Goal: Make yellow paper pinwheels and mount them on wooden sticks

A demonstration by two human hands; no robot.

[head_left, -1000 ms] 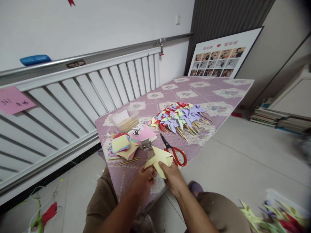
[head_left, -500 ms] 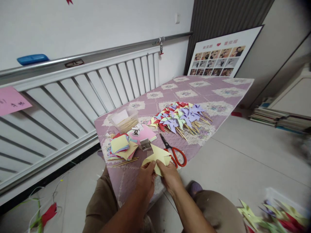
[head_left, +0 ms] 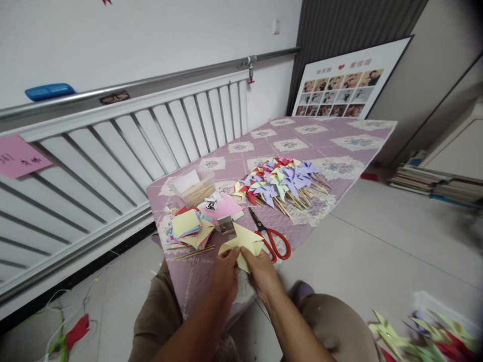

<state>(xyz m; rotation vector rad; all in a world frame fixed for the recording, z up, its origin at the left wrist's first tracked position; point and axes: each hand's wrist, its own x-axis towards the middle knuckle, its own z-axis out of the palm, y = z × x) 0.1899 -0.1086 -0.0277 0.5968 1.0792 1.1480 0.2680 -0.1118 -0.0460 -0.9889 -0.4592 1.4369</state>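
Between both my hands is a pale yellow paper pinwheel blank (head_left: 247, 237), cut and partly folded, above the near edge of the table. My left hand (head_left: 227, 266) pinches its lower left part with thumb and fingers. At its lower right, my right hand (head_left: 261, 269) grips the paper, the two thumbs close together. Red-handled scissors (head_left: 277, 241) lie just right of the paper, blades pointing away. A small open grey box (head_left: 225, 224) sits beyond the paper. Left of it rests a stack of coloured paper squares (head_left: 186, 223), with thin wooden sticks (head_left: 194, 252) in front.
Finished pinwheels (head_left: 279, 183) on sticks lie heaped on the patterned tablecloth (head_left: 289, 145). A clear plastic box (head_left: 194, 186) holds wooden sticks beside pink paper (head_left: 229, 205). A radiator (head_left: 151, 130) runs along the left. More pinwheels (head_left: 426, 334) are at floor level, lower right.
Both hands have shifted slightly left with the yellow paper, and the thumbs have drawn closer together. The things on the table stay where they were.
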